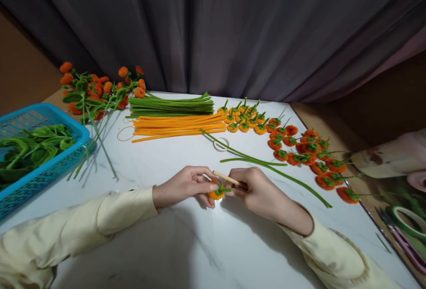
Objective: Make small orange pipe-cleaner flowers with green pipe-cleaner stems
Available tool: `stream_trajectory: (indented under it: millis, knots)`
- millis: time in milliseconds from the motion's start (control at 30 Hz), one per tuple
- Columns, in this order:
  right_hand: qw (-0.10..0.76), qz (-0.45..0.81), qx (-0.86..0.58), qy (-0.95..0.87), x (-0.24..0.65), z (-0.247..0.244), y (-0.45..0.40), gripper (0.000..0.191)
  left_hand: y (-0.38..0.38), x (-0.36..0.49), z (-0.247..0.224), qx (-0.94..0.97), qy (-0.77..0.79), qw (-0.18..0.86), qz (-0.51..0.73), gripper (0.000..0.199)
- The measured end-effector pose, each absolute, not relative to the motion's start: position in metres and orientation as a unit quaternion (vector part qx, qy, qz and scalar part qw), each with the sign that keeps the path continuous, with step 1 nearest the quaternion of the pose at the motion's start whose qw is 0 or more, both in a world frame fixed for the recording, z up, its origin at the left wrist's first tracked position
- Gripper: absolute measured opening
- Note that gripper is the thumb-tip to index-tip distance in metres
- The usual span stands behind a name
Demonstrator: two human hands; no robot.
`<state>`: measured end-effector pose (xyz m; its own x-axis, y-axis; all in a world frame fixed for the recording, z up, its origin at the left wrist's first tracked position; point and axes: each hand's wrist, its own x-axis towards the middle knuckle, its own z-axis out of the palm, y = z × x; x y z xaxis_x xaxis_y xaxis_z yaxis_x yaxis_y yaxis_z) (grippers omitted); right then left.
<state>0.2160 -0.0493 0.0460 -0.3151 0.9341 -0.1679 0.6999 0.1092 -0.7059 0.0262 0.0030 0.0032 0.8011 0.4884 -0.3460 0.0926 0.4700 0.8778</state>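
Near the middle of the white table (159, 244), my left hand (188, 186) pinches a small yellow pumpkin-like piece (216, 195) with a green top and stem. My right hand (258, 189) is closed round a thin wooden stick (228, 178), whose pale end lies over the yellow piece, close to my left fingers. The right fingertips are beside the green stem; whether they touch it is unclear. Just beyond my hands lie loose green stems (246, 158) and a white ring (221, 144).
Behind are green pipe cleaners (171, 106), orange-yellow ones (179, 126) and several yellow pieces (244, 125). Orange pieces (309, 147) lie right, near tape (408, 220) and scissors (404, 240). A blue basket (84, 140) of green leaves and orange-headed stems (108, 87) are left.
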Motion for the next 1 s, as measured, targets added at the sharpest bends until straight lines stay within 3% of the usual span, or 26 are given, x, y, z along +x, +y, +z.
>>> stream_trajectory:
  millis: [300, 433, 567, 867, 1000]
  knots:
    - [0.226, 0.374, -0.584, -0.684, 0.216, 0.052, -0.048, 0.016, 0.006, 0.025, 0.005, 0.491, 0.316, 0.787, 0.198, 0.026]
    - [0.281, 0.473, -0.602, -0.579, 0.216, 0.063, -0.053, 0.03, 0.007, 0.025, 0.003, 0.519, 0.33, 0.726, 0.307, 0.025]
    - [0.245, 0.598, -0.571, -0.506, 0.209, 0.068, -0.061, 0.035, 0.003, 0.027, -0.005, 0.563, 0.327, 0.652, 0.387, 0.023]
    - [0.326, 0.715, -0.486, -0.381, 0.194, 0.057, -0.063, 0.034, -0.006, 0.024, -0.012, 0.709, 0.321, 0.471, 0.416, 0.019]
    - [0.338, 0.709, -0.491, -0.377, 0.194, 0.052, -0.063, 0.038, -0.007, 0.025, -0.011, 0.72, 0.318, 0.452, 0.421, 0.017]
